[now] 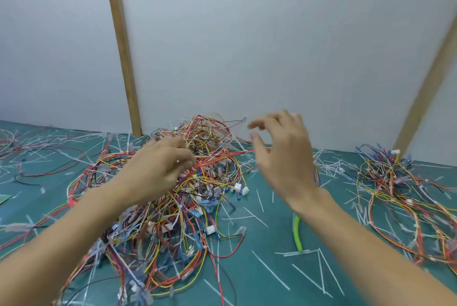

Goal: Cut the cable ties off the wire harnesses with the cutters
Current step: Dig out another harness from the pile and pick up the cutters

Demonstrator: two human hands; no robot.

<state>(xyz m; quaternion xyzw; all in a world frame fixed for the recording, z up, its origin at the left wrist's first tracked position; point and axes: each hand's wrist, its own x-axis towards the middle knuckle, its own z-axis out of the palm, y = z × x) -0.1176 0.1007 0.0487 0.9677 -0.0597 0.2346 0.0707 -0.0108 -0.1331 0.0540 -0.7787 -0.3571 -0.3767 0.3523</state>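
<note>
A big tangle of red, yellow, orange and blue wire harnesses (197, 197) with white connectors and cable ties lies heaped in the middle of the green mat (259, 278). My left hand (158, 169) sits on top of the heap and pinches a bundle of red and orange wires (222, 157) that runs off to the right. My right hand (284, 152) hovers above the heap's right side with fingers spread and holds nothing. A green handle, probably the cutters (297, 234), lies on the mat under my right wrist, partly hidden.
A second pile of harnesses (400, 194) lies at the right. Loose wires (29, 152) spread at the far left. Cut white tie pieces (309, 266) litter the mat. A white wall with wooden posts (123, 58) stands right behind the heap.
</note>
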